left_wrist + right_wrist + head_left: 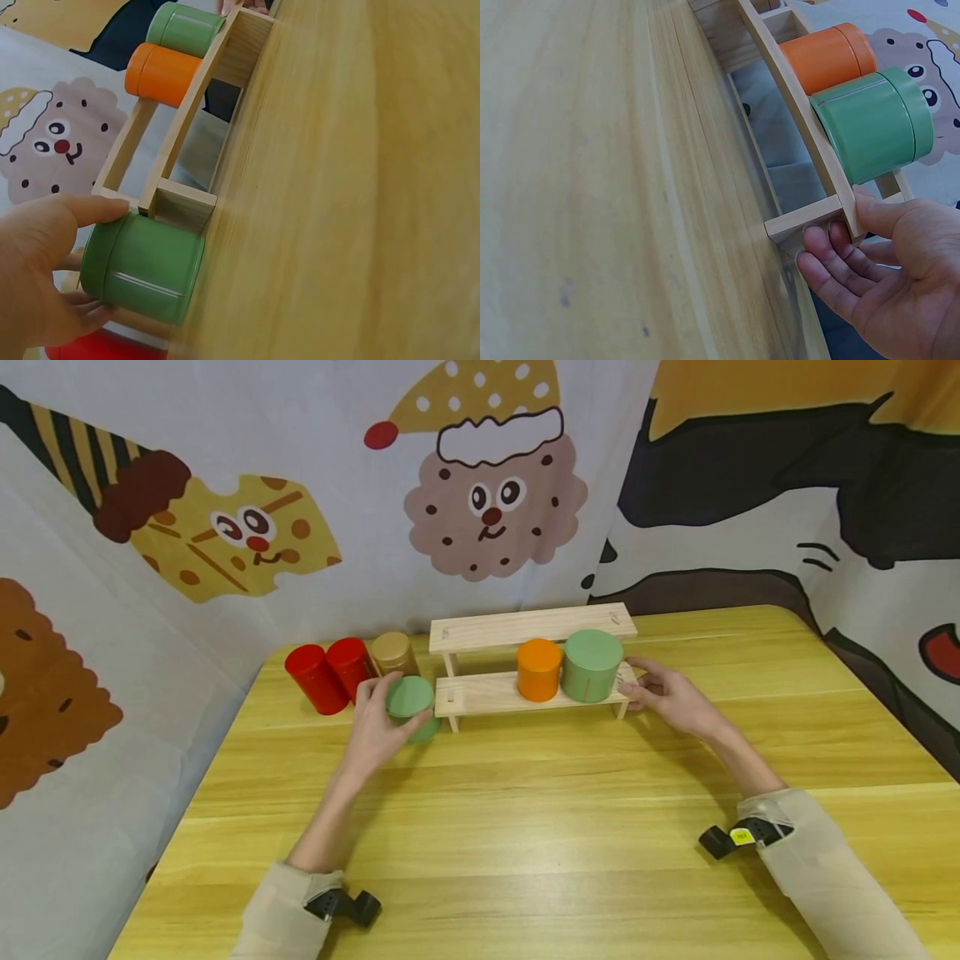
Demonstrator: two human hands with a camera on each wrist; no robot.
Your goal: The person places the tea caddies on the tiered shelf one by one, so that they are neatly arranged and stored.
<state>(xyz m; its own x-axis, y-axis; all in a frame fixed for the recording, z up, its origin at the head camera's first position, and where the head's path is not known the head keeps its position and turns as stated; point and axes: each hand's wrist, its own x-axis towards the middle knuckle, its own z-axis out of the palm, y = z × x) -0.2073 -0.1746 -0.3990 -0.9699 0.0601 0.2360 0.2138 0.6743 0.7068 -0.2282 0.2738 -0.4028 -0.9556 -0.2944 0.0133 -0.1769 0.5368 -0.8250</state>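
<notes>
My left hand holds a green lidded tin from above, thumb and fingers around its lid. That tin stands against the left end of a two-step wooden shelf; the left wrist view shows its green side. At the shelf's right end my right hand grips the lower step, thumb on top and fingers curled beneath its edge. An orange tin and a second green tin stand side by side on the lower step, near that hand.
Two red tins and a gold tin stand left of the shelf, beyond my left hand. The upper step runs along the back, close to a printed cloth. Everything stands on a wood-grain table.
</notes>
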